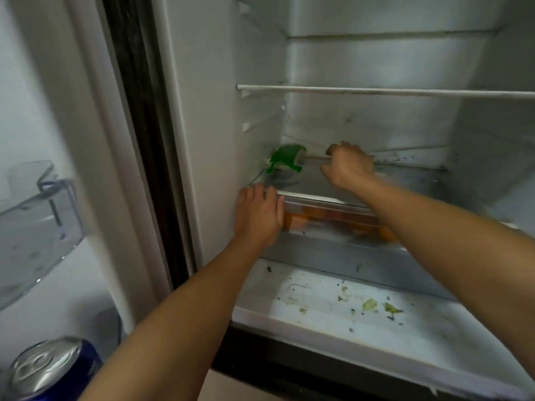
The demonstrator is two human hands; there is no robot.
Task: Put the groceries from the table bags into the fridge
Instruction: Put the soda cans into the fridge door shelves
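Note:
The fridge stands open in front of me. A green and white packet (285,160) lies at the back left corner of the glass shelf (312,195). My right hand (348,166) hovers over that shelf just right of the packet, fingers curled, and nothing shows in it. My left hand (259,214) rests with straight fingers against the shelf's front left edge. Below the shelf, orange items (333,221) show through the clear drawer front.
An empty wire-edged shelf (376,91) sits above. The fridge floor (362,311) carries green scraps and crumbs. The open door at left has a clear bin (37,215) and a blue can (52,369) in a lower pocket.

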